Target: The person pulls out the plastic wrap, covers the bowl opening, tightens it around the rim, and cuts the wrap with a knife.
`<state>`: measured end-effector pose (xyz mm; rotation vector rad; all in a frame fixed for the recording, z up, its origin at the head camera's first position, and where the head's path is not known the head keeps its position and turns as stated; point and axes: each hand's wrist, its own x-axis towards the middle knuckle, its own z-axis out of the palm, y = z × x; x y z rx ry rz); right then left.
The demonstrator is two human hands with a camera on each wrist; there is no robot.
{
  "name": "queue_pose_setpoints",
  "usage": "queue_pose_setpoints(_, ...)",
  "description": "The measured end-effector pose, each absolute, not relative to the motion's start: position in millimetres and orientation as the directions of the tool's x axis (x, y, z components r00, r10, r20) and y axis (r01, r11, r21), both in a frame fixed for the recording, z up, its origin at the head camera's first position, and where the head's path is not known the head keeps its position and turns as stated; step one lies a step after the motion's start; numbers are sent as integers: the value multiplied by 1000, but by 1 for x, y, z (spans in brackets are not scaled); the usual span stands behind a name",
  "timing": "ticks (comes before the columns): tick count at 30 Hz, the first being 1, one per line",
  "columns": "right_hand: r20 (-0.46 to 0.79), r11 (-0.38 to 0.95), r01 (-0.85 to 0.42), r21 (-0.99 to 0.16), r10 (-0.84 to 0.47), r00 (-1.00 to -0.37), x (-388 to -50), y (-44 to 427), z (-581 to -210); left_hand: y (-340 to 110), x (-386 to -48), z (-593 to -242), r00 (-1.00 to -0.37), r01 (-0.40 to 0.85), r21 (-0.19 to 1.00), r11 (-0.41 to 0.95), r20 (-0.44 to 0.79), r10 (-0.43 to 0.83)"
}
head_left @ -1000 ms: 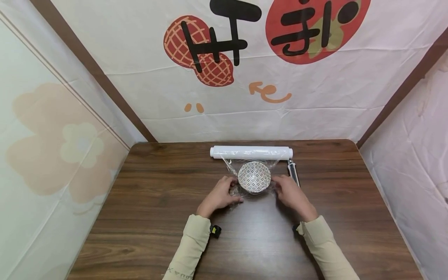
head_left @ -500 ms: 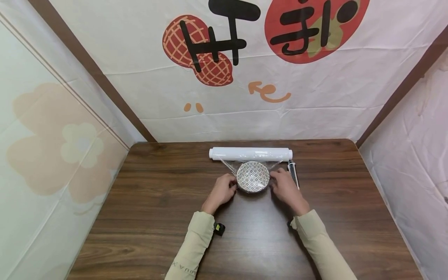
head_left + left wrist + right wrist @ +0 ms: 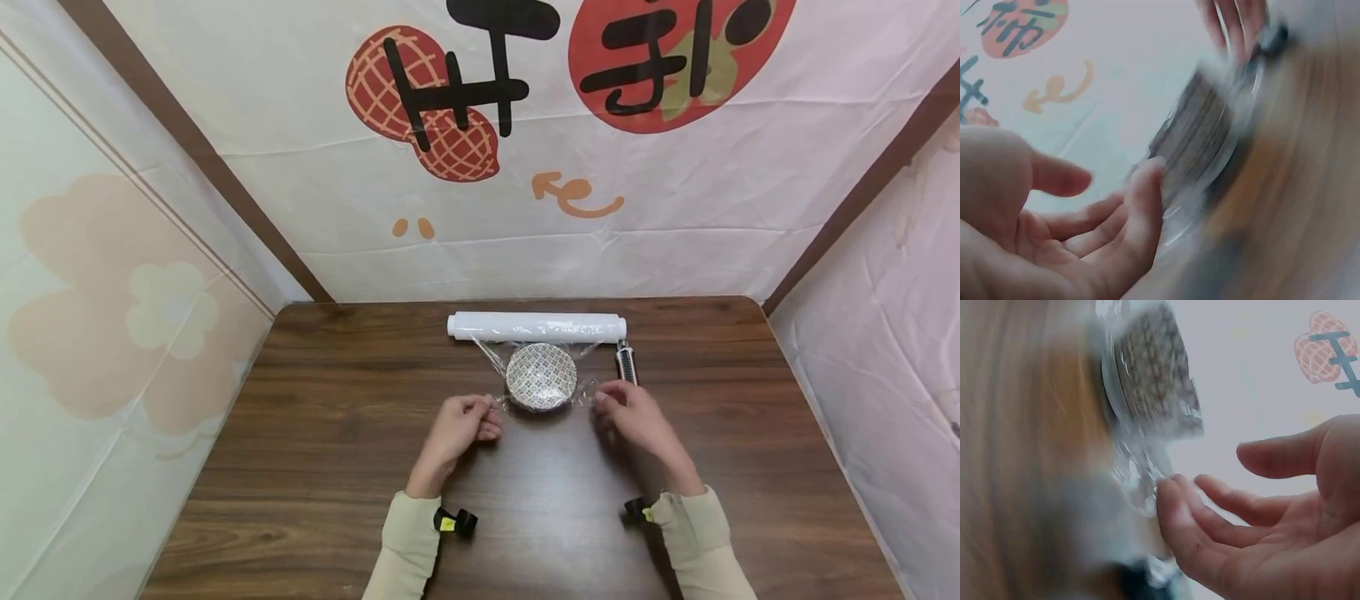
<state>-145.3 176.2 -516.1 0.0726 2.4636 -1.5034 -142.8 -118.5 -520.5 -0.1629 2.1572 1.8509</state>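
A round bowl (image 3: 542,377) with a small repeating pattern sits under clear cling film (image 3: 489,357), which stretches from a white roll (image 3: 536,327) behind it. Whether the bowl stands upright or upside down I cannot tell. To its left is my left hand (image 3: 459,429), its fingertips by the film's edge. In the left wrist view, thumb and fingers are apart and loosely bent. My right hand (image 3: 637,421) is at the bowl's right; in the right wrist view its index fingertip (image 3: 1172,497) is close to the crinkled film, thumb held away. Both wrist views are blurred.
A box cutter (image 3: 626,364) lies at the right end of the roll, just beyond my right hand. The brown wooden table (image 3: 337,483) reaches back to a printed cloth wall (image 3: 525,267), with more cloth at both sides.
Both hands were close against the bowl's sides half a second ago. They have since moved outward and toward me, away from the bowl. Bowl and roll have hardly moved.
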Motion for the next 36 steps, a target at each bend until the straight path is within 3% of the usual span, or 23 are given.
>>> queue_pose_setpoints(2, -295, 387, 238, -891, -95, -951, -145, 170, -521, -112, -142, -526, -920, -367, 930, 6, -364, 147)
queue_pose_setpoints(5, -317, 289, 286, -914, -67, -946, -148, 158, -529, -102, -146, -534, -925, -376, 922, -89, -368, 97)
queue_pose_setpoints(9, -331, 200, 325, -924, 7, -944, -155, 144, -533, -91, -157, -536, -947, -317, 944, -94, -320, -20)
queue_pose_setpoints(22, -246, 265, 263, -928, 96, -965, -166, 128, -540, -69, -166, -541, -962, -215, 976, 45, -204, -183)
queue_pose_setpoints(26, -242, 252, 283, -925, 181, -953, -160, 134, -539, -73, -157, -538, -932, -238, 971, -15, -233, -278)
queue_pose_setpoints(31, -309, 110, 333, -937, 187, -932, -159, 136, -535, -76, -157, -539, -935, -272, 945, -180, -304, -182)
queue_pose_setpoints(36, -313, -34, 312, -950, 141, -939, -164, 130, -536, -74, -168, -543, -947, -264, 944, -197, -293, -132)
